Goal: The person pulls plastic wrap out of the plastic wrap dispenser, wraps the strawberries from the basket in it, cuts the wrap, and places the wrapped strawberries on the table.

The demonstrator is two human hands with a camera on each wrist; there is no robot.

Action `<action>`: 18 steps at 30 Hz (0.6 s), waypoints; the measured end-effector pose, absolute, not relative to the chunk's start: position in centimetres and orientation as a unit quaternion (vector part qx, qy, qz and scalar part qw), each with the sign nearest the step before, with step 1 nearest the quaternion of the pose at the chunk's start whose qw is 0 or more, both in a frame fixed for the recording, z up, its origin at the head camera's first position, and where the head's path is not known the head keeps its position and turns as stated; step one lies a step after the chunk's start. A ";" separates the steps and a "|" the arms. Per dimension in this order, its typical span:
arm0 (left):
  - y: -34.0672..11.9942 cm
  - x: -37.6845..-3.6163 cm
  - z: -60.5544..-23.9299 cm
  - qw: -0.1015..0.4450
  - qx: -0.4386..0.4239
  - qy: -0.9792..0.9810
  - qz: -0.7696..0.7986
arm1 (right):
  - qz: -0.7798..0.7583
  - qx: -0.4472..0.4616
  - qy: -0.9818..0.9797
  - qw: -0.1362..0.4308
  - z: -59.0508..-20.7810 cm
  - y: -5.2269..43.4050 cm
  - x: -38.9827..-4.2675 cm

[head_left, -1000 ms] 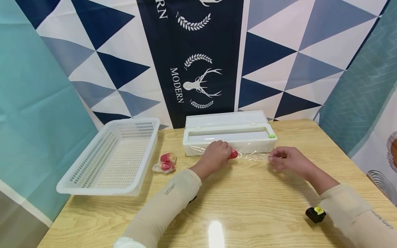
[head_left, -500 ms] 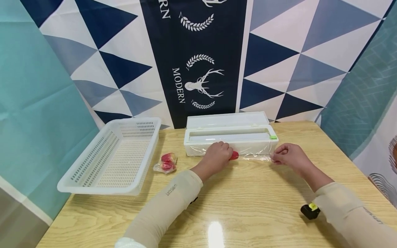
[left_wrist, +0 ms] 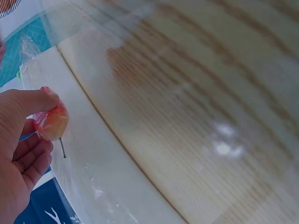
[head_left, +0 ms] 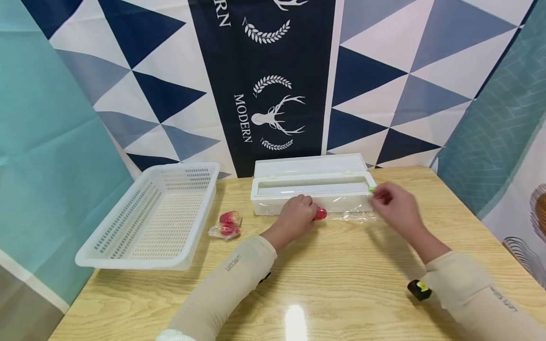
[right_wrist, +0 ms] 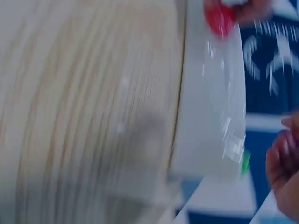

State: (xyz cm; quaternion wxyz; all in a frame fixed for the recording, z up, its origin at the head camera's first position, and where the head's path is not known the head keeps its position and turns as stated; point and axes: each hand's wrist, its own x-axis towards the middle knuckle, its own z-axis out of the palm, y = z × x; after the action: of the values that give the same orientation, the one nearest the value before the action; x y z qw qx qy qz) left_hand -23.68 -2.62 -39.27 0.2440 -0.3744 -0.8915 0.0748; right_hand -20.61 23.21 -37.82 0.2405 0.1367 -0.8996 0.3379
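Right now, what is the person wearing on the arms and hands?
Both forearms wear long beige sleeves, each with small dark lettering. The left hand and right hand are bare, without gloves. A small black device with a yellow-green patch sits under the right sleeve.

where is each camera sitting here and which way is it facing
Head: worn on the head, looking forward and down at the table, the white cling film dispenser and the basket; both sleeved forearms and hands show.
Left wrist: beside the left hand, facing along the dispenser front; its fingers grip a red fruit.
Right wrist: beside the right hand, blurred, facing the dispenser's end and green slider; only the fingers show.
Shared: both wrist views show the dispenser, film and red fruit.
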 end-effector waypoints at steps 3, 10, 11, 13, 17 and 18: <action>-2.7 -23.5 -39.7 0.250 -0.376 -0.891 0.046 | 0.231 0.279 -0.894 0.264 -38.3 19.9 -20.6; -3.0 -23.7 -39.8 0.281 -0.382 -0.881 0.000 | 0.110 0.361 -0.889 0.260 -39.8 14.9 -22.0; -3.1 -23.7 -39.8 0.284 -0.380 -0.880 -0.001 | 0.107 0.365 -0.885 0.269 -40.0 14.7 -22.2; -3.2 -23.7 -39.9 0.283 -0.377 -0.882 -0.006 | 0.103 0.375 -0.875 0.288 -40.4 14.3 -22.6; -3.5 -23.5 -40.0 0.286 -0.369 -0.884 -0.019 | 0.094 0.383 -0.869 0.299 -40.5 13.9 -22.9; -3.6 -23.5 -40.0 0.286 -0.369 -0.884 -0.023 | 0.091 0.382 -0.870 0.298 -40.4 13.8 -22.9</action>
State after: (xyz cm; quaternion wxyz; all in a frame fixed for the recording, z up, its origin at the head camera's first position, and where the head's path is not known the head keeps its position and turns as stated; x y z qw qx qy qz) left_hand -23.45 -3.56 -40.04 0.2855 -0.3686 -0.8843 -0.0233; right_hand -22.91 13.85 -40.40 0.2979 0.3823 -0.8699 0.0911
